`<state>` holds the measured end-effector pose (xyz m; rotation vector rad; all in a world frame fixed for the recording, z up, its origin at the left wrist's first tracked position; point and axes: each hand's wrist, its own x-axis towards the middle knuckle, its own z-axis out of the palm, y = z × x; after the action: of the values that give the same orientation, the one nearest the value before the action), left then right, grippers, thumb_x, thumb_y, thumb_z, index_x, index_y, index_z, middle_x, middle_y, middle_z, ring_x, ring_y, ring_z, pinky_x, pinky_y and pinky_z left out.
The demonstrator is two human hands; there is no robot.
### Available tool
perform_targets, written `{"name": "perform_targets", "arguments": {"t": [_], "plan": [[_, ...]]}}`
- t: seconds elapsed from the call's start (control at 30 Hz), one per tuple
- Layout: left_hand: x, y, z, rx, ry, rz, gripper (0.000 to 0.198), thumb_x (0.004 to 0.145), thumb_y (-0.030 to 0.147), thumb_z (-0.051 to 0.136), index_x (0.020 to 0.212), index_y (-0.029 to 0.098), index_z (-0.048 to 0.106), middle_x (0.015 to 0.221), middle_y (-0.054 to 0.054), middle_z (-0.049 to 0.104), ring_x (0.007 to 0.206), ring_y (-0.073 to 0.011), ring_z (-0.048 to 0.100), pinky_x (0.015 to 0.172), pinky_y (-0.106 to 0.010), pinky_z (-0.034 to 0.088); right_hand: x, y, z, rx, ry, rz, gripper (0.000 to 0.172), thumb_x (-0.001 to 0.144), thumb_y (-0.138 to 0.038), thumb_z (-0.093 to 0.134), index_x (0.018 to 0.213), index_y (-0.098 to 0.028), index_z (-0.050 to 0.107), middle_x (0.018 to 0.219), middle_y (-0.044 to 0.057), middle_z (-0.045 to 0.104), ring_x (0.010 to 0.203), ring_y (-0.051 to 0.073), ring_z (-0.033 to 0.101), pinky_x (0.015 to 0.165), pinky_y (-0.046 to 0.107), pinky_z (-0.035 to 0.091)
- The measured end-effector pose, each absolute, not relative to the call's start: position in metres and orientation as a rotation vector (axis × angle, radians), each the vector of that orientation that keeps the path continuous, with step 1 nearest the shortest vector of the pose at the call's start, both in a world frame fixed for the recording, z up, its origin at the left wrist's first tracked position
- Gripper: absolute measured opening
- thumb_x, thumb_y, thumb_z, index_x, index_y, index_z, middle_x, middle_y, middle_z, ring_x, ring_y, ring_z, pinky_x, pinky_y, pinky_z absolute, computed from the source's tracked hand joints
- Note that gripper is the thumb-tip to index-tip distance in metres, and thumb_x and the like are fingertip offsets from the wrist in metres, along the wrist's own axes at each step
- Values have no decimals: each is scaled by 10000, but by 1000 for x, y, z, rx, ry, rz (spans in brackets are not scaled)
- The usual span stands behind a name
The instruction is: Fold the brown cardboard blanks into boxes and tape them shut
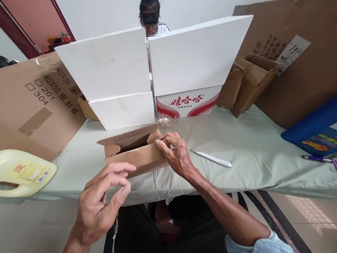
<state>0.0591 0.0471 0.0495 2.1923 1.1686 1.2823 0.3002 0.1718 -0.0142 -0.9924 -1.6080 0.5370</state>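
Note:
A small brown cardboard box [141,156] with its top flaps up sits in front of me on the cloth-covered table. My right hand [176,152] grips the box's right end, thumb on the near side and fingers curled over the flap. In the air just short of the box's front left is my left hand [103,199], fingers bent and apart with nothing between them. A white-handled craft knife [211,159] lies to the right of my right hand. Behind the box a crumpled clear plastic bag [165,120] rests against the stacked cartons; its contents are unclear.
White cartons [104,69] stand stacked at the back, one printed red [188,103]. A yellow jug [15,172] lies left; a blue jug [326,124] and purple pen [321,160] are right. Large cardboard sheets [25,102] flank both sides. A person [151,14] is beyond the cartons.

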Motion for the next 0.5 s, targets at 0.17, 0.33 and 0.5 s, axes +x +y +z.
{"name": "perform_targets", "arguments": {"t": [0.17,0.33,0.5], "plan": [[65,76,45,1891,1252,1270,197,1055,344,672,919,217,739,1187,-120,806,1080,-258,757,837,-364,626,300,173,-11,-1035,-1621,495,219,1049,-454,645,982,-260,720,992,55,755,984,257,628,910,416,530],[78,99,49,1720,1203,1344,231,1005,401,722,889,203,752,1173,-135,826,1096,-274,773,913,-396,638,301,156,3,-943,-1647,241,234,1062,-419,629,1217,-264,711,1207,122,749,1142,309,660,1016,504,535],[81,102,51,1729,1152,1353,210,979,389,751,882,202,757,1179,-136,824,1109,-279,777,901,-382,638,303,128,19,-721,-1754,317,211,1044,-426,728,1176,-262,722,1126,104,750,1037,277,678,936,464,557]]}}
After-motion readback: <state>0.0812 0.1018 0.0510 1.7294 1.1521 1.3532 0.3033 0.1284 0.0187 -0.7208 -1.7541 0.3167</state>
